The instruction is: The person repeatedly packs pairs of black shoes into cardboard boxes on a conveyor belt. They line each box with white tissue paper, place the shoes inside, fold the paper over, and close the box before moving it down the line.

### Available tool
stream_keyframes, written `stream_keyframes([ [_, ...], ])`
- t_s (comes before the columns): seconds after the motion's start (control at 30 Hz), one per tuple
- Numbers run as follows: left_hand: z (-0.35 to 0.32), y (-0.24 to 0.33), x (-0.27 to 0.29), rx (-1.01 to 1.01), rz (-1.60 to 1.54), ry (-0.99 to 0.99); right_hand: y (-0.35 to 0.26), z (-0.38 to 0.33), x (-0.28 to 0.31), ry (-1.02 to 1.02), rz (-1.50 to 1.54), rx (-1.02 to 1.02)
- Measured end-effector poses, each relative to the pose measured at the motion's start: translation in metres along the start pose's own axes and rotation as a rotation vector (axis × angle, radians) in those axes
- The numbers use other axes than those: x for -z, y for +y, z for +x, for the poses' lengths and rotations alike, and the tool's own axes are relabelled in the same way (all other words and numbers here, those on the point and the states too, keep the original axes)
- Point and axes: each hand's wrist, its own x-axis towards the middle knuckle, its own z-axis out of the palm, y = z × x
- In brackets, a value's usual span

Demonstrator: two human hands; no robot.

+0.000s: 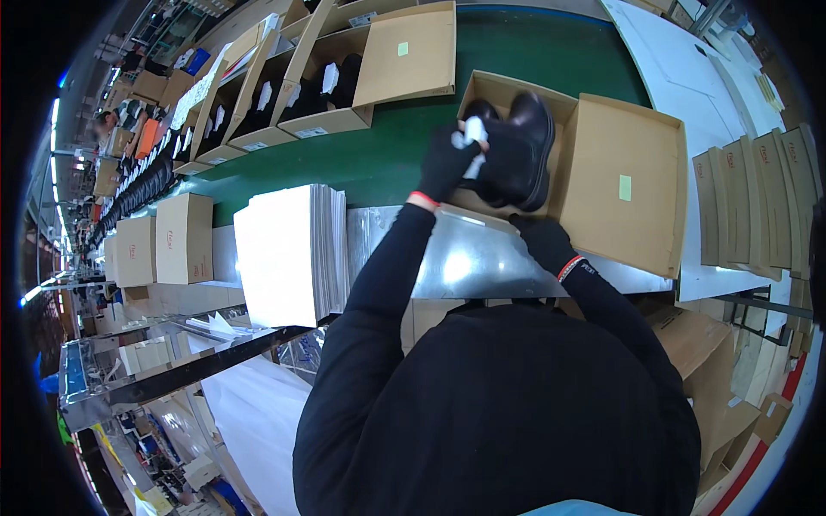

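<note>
A pair of black leather shoes [514, 159] lies in an open cardboard shoe box [564, 172], whose lid is folded back to the right with a pale green label on it. My left hand [447, 163], in a black glove, reaches over the box's left side. Its fingers are closed on crumpled white paper [473, 133] against the shoes. My right hand [544, 243], also gloved in black, grips the box's near edge at the front right corner; some of its fingers are hidden.
A stack of white sheets [280, 254] stands left of my left forearm. Open shoe boxes [327, 120] with black shoes line the green belt [258, 176] at the far left. Closed boxes [185, 241] stand at the left, and more box pieces [761, 202] stand at the right.
</note>
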Motion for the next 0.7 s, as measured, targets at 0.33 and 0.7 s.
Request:
stream_keyframes([
  [0.33, -0.082, 0.105, 0.215, 0.165, -0.176, -0.050, 0.025, -0.006, 0.064, -0.082, 0.004, 0.001],
  [0.7, -0.211, 0.001, 0.179, 0.094, 0.349, -0.045, 0.014, 0.008, 0.094, -0.066, 0.115, 0.008],
])
